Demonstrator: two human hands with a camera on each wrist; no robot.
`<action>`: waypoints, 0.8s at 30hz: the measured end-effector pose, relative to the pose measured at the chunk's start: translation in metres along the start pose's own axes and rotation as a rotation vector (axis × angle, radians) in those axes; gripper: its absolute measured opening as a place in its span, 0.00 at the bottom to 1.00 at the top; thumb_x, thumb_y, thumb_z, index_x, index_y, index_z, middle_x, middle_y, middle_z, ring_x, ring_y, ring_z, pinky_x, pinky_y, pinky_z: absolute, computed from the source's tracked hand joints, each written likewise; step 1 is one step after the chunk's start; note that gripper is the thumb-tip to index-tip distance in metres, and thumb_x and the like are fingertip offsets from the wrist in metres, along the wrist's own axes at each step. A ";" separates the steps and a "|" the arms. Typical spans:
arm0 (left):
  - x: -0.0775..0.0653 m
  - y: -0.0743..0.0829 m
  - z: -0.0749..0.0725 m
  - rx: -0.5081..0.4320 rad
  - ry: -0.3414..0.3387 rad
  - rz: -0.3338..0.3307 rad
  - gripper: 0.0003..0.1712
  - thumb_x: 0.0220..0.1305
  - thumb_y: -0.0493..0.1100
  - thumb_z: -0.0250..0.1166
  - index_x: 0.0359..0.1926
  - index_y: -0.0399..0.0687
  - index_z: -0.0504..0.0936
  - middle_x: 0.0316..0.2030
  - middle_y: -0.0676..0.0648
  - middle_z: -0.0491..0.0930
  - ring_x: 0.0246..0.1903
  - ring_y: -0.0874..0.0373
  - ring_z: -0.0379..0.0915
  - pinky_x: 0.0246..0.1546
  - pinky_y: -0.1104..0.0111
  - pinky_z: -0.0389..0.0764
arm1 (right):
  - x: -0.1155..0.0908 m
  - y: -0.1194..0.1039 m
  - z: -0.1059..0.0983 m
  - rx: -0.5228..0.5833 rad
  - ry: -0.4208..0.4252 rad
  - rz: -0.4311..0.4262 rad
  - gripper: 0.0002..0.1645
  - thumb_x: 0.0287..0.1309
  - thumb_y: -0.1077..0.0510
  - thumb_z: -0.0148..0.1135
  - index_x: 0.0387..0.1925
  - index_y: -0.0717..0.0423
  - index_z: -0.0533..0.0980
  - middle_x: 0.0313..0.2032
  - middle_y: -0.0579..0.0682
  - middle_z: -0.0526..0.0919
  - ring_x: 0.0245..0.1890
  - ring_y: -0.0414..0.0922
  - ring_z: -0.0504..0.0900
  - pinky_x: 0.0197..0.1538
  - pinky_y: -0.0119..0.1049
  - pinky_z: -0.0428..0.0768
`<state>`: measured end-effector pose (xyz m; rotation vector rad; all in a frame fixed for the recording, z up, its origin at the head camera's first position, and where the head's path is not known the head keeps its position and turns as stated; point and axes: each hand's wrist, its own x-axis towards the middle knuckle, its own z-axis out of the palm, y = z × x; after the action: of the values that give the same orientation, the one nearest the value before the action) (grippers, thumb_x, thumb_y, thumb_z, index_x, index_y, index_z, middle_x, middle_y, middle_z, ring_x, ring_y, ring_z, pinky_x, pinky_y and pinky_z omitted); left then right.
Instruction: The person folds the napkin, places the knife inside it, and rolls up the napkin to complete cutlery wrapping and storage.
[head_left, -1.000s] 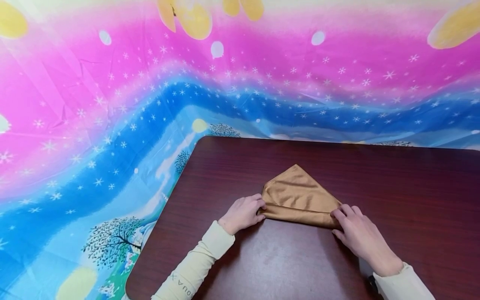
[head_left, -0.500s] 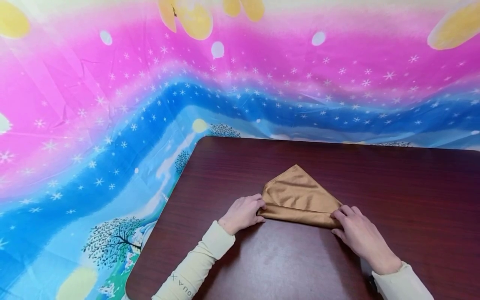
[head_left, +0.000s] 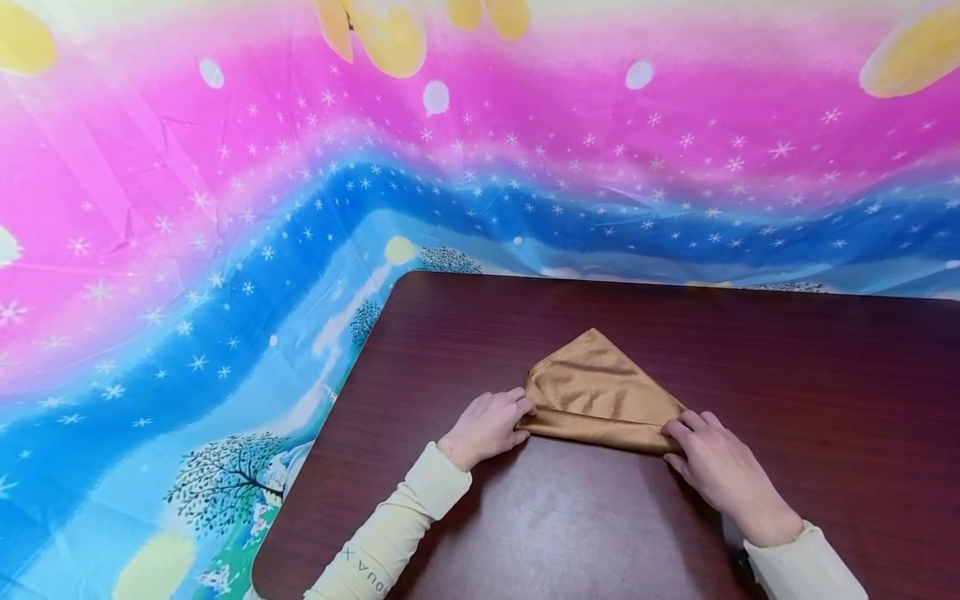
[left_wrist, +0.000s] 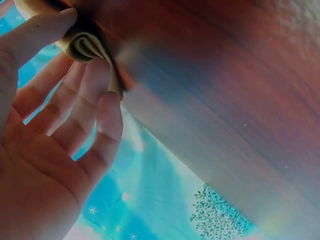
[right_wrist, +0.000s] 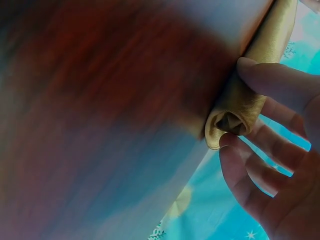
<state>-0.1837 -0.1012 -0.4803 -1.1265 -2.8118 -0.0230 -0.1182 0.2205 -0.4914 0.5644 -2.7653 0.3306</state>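
A golden-brown satiny cloth (head_left: 603, 383) lies on the dark wooden table (head_left: 465, 333), its far part a pointed triangle and its near edge rolled into a tube. My left hand (head_left: 486, 425) grips the left end of the roll, thumb on the near side and fingers over the top. In the left wrist view the spiral end of the rolled cloth (left_wrist: 85, 46) shows between thumb and fingers. At the right end my right hand (head_left: 723, 467) holds the roll the same way. The right wrist view shows the hollow end of the rolled cloth (right_wrist: 232, 120) close by the fingertips.
Behind and left of the table hangs a printed backdrop (head_left: 480, 133) in pink and blue with snowflakes and trees. The table's rounded left edge (head_left: 330, 433) runs beside the left forearm, which wears a cream sleeve (head_left: 397, 517).
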 end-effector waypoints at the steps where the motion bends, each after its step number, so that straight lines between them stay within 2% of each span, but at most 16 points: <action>1: 0.000 0.000 0.000 0.003 0.000 0.002 0.16 0.54 0.51 0.72 0.44 0.55 0.82 0.38 0.56 0.79 0.31 0.63 0.79 0.31 0.68 0.78 | 0.000 0.000 0.000 -0.001 -0.001 -0.002 0.18 0.37 0.60 0.77 0.32 0.56 0.78 0.33 0.51 0.78 0.34 0.53 0.75 0.34 0.50 0.75; 7: 0.001 0.001 0.001 0.044 0.006 0.017 0.15 0.54 0.49 0.69 0.44 0.55 0.81 0.36 0.55 0.78 0.31 0.61 0.79 0.29 0.67 0.76 | 0.000 0.000 -0.002 -0.014 0.001 -0.024 0.17 0.38 0.60 0.76 0.32 0.56 0.78 0.33 0.51 0.78 0.33 0.51 0.75 0.34 0.49 0.75; 24: -0.003 -0.001 0.004 0.110 0.069 0.036 0.14 0.58 0.47 0.63 0.46 0.57 0.83 0.37 0.54 0.76 0.28 0.61 0.78 0.25 0.69 0.72 | -0.002 -0.001 -0.004 -0.028 -0.037 -0.002 0.14 0.46 0.58 0.72 0.35 0.57 0.79 0.35 0.52 0.80 0.34 0.52 0.76 0.35 0.49 0.76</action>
<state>-0.1823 -0.1036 -0.4849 -1.1293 -2.6957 0.0923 -0.1155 0.2214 -0.4882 0.5713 -2.7998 0.2831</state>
